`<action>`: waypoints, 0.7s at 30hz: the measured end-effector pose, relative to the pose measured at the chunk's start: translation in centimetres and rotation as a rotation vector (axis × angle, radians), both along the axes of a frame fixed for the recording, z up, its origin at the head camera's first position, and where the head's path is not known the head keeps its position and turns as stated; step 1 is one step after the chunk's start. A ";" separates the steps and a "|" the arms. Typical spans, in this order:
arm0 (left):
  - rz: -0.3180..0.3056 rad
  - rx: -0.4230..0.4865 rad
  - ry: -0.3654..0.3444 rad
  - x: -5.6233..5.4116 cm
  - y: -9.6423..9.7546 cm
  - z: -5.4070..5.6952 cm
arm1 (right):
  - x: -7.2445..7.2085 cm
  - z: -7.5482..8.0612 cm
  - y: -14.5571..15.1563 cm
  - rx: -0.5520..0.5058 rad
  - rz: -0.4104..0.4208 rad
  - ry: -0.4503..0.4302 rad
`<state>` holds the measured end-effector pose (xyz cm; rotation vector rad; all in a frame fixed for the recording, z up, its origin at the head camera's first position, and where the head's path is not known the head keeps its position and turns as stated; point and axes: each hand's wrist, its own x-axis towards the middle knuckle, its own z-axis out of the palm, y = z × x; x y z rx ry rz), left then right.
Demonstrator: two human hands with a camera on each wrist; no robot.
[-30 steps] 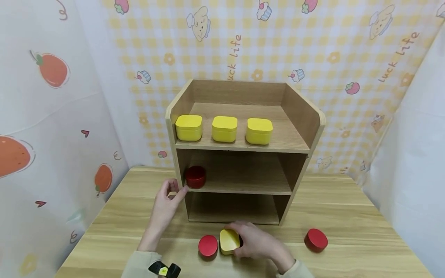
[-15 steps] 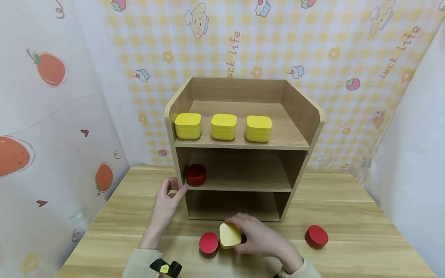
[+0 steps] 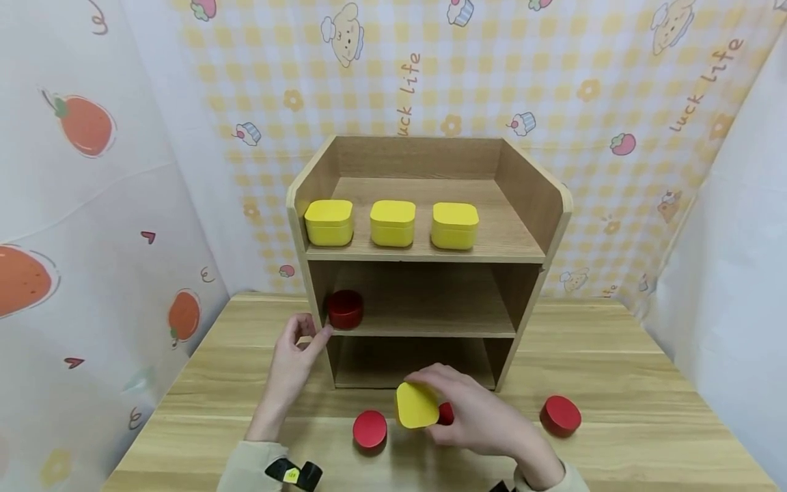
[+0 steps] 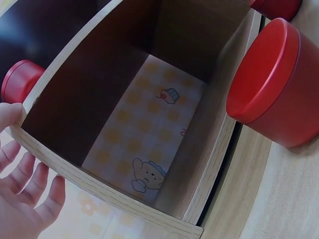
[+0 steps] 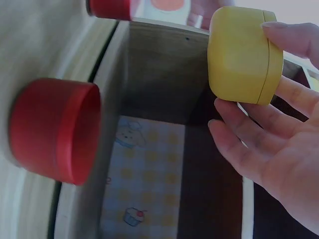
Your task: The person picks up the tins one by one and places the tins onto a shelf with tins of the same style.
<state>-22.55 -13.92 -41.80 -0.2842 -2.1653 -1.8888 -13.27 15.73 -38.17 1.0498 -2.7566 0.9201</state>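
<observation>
A yellow rounded-square tin (image 3: 417, 406) is raised off the table in my right hand (image 3: 482, 417). In the right wrist view, the thumb and fingers pinch the yellow tin (image 5: 239, 55) near its lid seam, its side turned to the camera. My left hand (image 3: 292, 372) touches the left side of a wooden shelf (image 3: 522, 256). The left wrist view has the thumb at the shelf's front edge and the other fingers along its outer face. Close to that thumb, a round red tin (image 3: 345, 309) stands at the left end of the middle shelf.
Three yellow tins (image 3: 393, 223) stand in a row on the top shelf. On the table (image 3: 209, 383), a red tin (image 3: 369, 429) lies in front of the shelf, another red tin (image 3: 445, 413) is partly hidden behind my right hand, and a third red tin (image 3: 560, 416) stands at right.
My right hand has lifted the yellow tin from beside the front red tin and moved it up and right. A red tin behind it now shows. The left hand stays at the shelf's side.
</observation>
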 end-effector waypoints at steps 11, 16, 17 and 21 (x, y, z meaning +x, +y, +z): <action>0.019 -0.007 -0.004 0.1 -0.2 0.1 | 0.4 1.7 1.4 -0.114 0.017 0.040; 0.019 -0.014 0.007 0.1 -0.1 0.1 | 1.0 2.6 2.5 -0.129 -0.024 0.092; 0.017 -0.015 0.009 0.1 0.0 0.1 | 1.1 2.8 2.7 -0.132 -0.029 0.103; 0.028 -0.013 0.010 0.0 0.0 0.0 | 1.2 3.5 3.6 -0.132 -0.020 0.183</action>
